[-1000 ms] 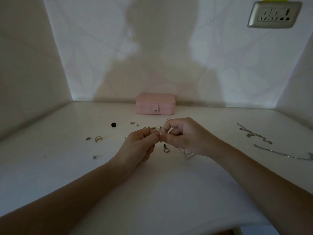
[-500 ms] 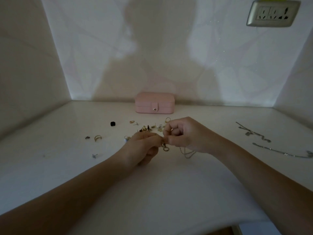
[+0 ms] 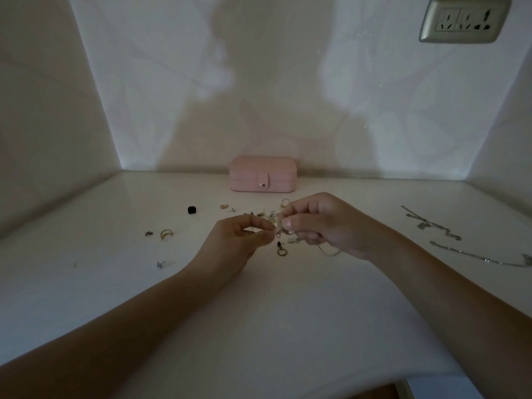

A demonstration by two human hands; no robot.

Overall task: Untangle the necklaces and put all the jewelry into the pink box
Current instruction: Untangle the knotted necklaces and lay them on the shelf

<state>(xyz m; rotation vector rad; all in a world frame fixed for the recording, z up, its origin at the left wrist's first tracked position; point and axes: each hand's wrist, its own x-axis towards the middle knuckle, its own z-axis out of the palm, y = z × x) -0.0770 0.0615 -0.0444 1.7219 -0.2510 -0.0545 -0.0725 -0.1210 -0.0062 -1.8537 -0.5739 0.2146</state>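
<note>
Left hand (image 3: 239, 240) pinches one end of tangled thin gold chain (image 3: 277, 230). Right hand (image 3: 322, 226) pinches other end, fingers curled, slack loop trailing under palm. Knot axis runs left-right between fingertips. Closed pink rectangular jewelry box (image 3: 263, 174) straight ahead beyond hands, by wall; right hand looks marginally nearer. Silver necklaces (image 3: 431, 224) laid out far right. White tabletop (image 3: 288, 312), dim walled alcove.

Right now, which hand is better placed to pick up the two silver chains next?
Right. The silver chains lie on the table to the right of the right hand; the left hand, also pinching the tangled necklace, would have to cross over.
</note>
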